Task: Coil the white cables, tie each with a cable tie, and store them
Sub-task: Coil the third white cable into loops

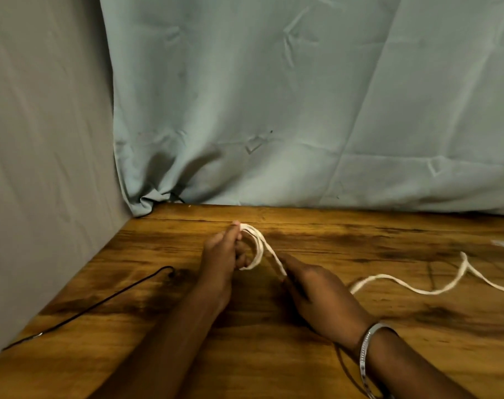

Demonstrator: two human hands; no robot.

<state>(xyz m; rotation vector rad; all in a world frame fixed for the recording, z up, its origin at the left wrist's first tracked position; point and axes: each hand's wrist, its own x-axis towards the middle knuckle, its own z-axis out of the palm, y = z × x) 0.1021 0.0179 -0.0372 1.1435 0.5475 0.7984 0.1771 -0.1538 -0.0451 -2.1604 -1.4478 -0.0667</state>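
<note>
I see the left hand point(224, 251) gripping small loops of white cable point(258, 249); the right hand point(317, 292) pinches the strand on the table point(273, 370).

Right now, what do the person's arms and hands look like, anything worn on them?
Both forearms are bare, with no sleeves in view and no gloves. The right hand has a thin silver bangle round the wrist, with small markings along its band. The left hand shows no ring, watch or band.
</note>
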